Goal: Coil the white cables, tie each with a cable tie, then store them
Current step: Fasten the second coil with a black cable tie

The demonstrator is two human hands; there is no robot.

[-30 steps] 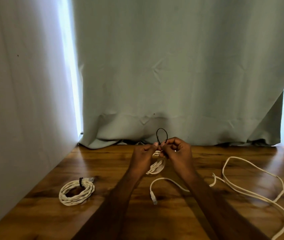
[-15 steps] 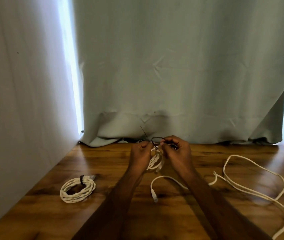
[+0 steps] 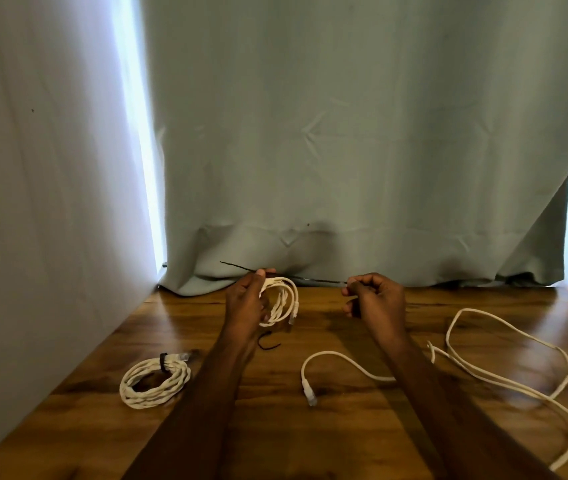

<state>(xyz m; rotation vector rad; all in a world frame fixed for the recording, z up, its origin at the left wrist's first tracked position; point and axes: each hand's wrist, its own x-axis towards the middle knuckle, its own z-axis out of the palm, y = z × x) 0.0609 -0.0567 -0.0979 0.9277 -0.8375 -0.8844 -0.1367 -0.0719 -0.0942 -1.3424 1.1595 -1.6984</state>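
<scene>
Pulling apart now — right hand (image 3: 374,296) draws cable tie (image 3: 313,279) taut from coil (image 3: 281,301).

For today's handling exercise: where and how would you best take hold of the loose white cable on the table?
Probably pinch the loose cable just behind its plug, coming from above: that end lies flat on the table, clear of both arms, and gives a starting point for coiling.
</scene>
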